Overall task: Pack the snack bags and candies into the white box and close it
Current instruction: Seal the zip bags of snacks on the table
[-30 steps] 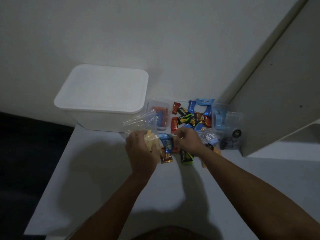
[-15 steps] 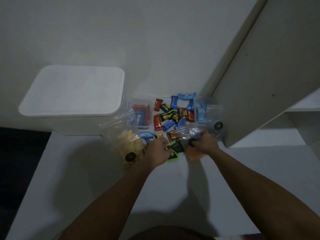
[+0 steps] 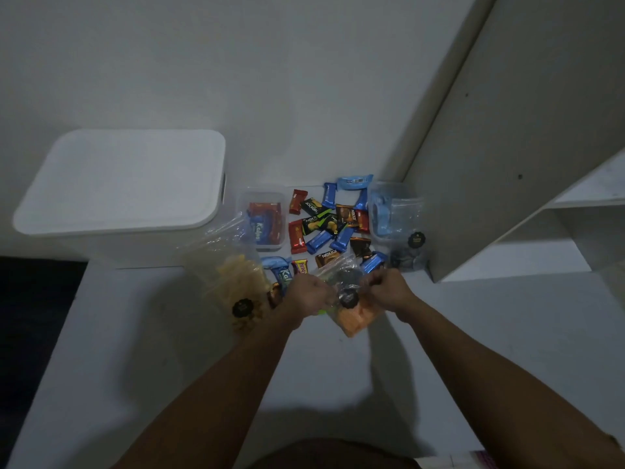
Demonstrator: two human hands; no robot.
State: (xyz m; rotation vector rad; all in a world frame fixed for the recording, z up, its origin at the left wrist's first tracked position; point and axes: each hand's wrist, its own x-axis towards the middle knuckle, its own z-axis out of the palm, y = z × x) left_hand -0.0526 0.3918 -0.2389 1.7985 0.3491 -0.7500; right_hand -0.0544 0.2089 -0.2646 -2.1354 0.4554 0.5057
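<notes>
Both hands work the clear bag of orange snacks (image 3: pixel 355 316) near the middle of the bench (image 3: pixel 135 367), so the sound way is to lift it by its top edge with an even grip on both sides, keeping it level, since the white box (image 3: pixel 118 184) at the bench's far left corner has its lid on and needs opening before anything goes in. The left hand (image 3: pixel 309 294) and the right hand (image 3: pixel 385 289) have their fingers curled narrow, pinching the bag's crinkled top between them. The bag of yellow snacks (image 3: pixel 236 286) lies just left of the left hand, and loose candies (image 3: pixel 328 225) are scattered toward the far edge.
</notes>
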